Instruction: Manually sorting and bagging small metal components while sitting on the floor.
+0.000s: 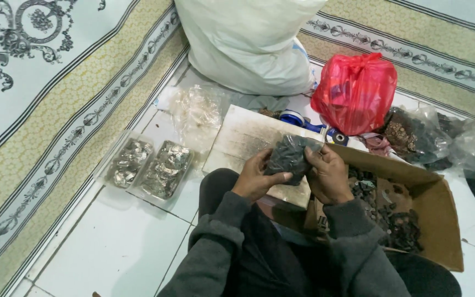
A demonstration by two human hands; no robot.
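Both hands are closed on a small clear bag of dark pieces (288,157), the left hand (257,179) pinching its lower edge and the right hand (328,173) wrapped round its side, just above a pale board (243,137) on the lap; it is best kept upright and pinched near the mouth so nothing is spilled. Two filled clear packets (149,165) are laid side by side on the tiled floor to the left, a knotted red plastic bag (355,91) and a big white sack (248,44) are set beyond, and an open cardboard box (441,220) of dark scraps is placed at the right.
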